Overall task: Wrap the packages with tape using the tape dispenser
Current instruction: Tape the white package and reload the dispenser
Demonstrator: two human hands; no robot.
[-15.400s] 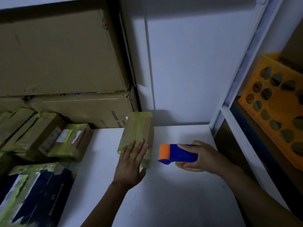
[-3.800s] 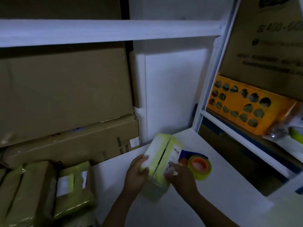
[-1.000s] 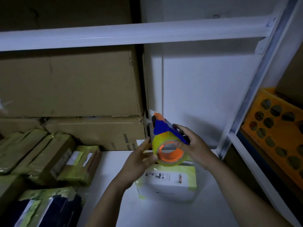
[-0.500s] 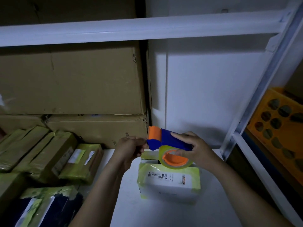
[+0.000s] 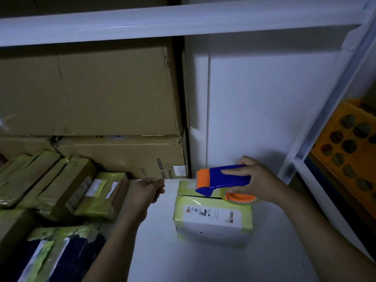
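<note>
The white cardboard package banded in yellow-green tape [image 5: 211, 218] lies on the white table [image 5: 203, 265]. It is judged light and stiff, best steadied by its sides. The blue-and-orange plastic tape dispenser [image 5: 219, 181] is gripped above it by the right hand [image 5: 258, 180]. The left hand [image 5: 147, 191] is curled nearby; pinched tape cannot be confirmed.

I see a white shelf [image 5: 203, 261] carrying a white package [image 5: 211, 222] banded in yellow-green tape near its middle, standing apart from the rest. On its left side lie taped brown packages [image 5: 61, 184] side by side, a dark package [image 5: 61, 257] nearer me, and a long carton [image 5: 122, 155] along the back.
</note>
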